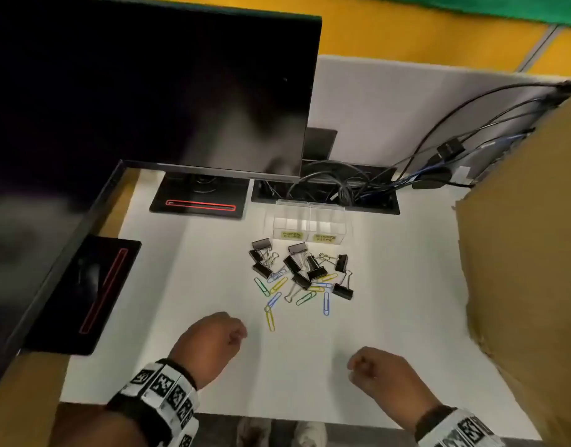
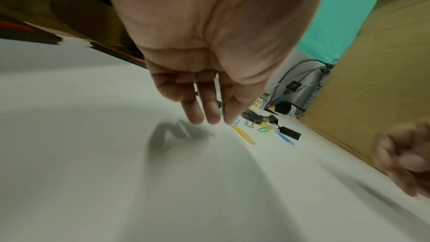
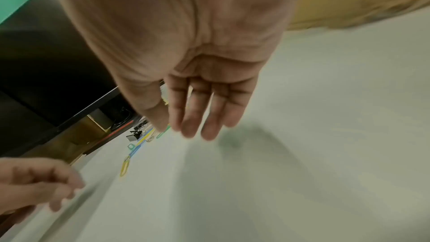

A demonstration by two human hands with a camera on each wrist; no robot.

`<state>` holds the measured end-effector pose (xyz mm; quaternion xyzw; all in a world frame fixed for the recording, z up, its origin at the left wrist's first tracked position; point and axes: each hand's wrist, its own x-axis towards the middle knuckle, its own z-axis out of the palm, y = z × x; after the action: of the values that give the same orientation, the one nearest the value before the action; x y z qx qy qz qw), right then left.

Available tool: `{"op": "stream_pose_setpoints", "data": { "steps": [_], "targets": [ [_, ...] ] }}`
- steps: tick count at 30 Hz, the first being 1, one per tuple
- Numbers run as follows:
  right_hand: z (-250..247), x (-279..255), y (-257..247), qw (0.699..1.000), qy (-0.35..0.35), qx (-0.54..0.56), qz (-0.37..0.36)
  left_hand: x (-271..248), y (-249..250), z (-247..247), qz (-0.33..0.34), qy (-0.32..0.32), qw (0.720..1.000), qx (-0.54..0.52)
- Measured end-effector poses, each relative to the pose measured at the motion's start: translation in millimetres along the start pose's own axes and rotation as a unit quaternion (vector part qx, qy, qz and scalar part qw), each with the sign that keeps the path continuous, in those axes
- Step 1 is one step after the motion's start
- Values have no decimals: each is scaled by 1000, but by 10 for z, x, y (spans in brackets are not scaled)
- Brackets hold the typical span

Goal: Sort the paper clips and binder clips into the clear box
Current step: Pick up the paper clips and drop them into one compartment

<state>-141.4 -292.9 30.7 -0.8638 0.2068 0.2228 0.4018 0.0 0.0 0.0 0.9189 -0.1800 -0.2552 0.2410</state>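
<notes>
A clear box (image 1: 310, 229) with two compartments and yellow labels stands at the back of the white table (image 1: 213, 269). In front of it lies a loose pile of black binder clips (image 1: 297, 266) mixed with coloured paper clips (image 1: 271, 319). My left hand (image 1: 240, 333) hovers just left of the nearest yellow paper clip (image 2: 244, 133), its fingers (image 2: 204, 109) hanging relaxed and holding nothing. Nearer the front edge, right of centre, my right hand (image 1: 355, 369) is also relaxed, and its fingers (image 3: 202, 117) hold nothing. Neither hand touches a clip.
A dark monitor (image 1: 148, 91) with a black stand base (image 1: 200, 201) fills the back left, and a second base (image 1: 93, 295) sits at the left. A cable tray (image 1: 342, 188) lies behind the box. A cardboard box (image 1: 529, 253) walls the right side.
</notes>
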Motion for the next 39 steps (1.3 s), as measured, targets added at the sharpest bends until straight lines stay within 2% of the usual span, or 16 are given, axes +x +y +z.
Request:
{"op": "stream_pose_setpoints", "data": {
  "steps": [2,5,7,11,18,19,21,24,27,30,32,36,39],
  "targets": [
    [24,253,-65,999,49,5,8,216,82,20,22,71,996,42],
    [58,637,-203,994,109,20,22,541,165,39,80,136,983,91],
    [98,836,-272,989,143,11,39,693,135,43,126,134,970,156],
    [175,1057,-331,980,188,-41,45,849,101,-7,156,106,948,256],
    [266,1112,-334,978,190,-82,13,905,78,-46,179,91,937,286],
    [265,1113,-329,978,187,-91,-4,904,86,-40,185,84,936,287],
    [261,1116,-328,971,192,-121,-82,883,108,-55,184,81,942,269],
    [277,1165,-383,934,192,-197,-229,815,128,-69,194,110,953,205],
    [276,1250,-426,902,186,-256,-294,724,169,-2,252,110,945,179],
    [268,1270,-425,890,181,-293,-298,683,137,109,309,73,926,205],
    [278,1271,-404,891,177,-294,-297,695,73,178,320,44,918,228],
    [298,1275,-375,910,173,-260,-274,718,57,168,327,7,908,263],
    [310,1246,-388,925,165,-244,-240,722,115,94,349,8,888,300]
  ]
}}
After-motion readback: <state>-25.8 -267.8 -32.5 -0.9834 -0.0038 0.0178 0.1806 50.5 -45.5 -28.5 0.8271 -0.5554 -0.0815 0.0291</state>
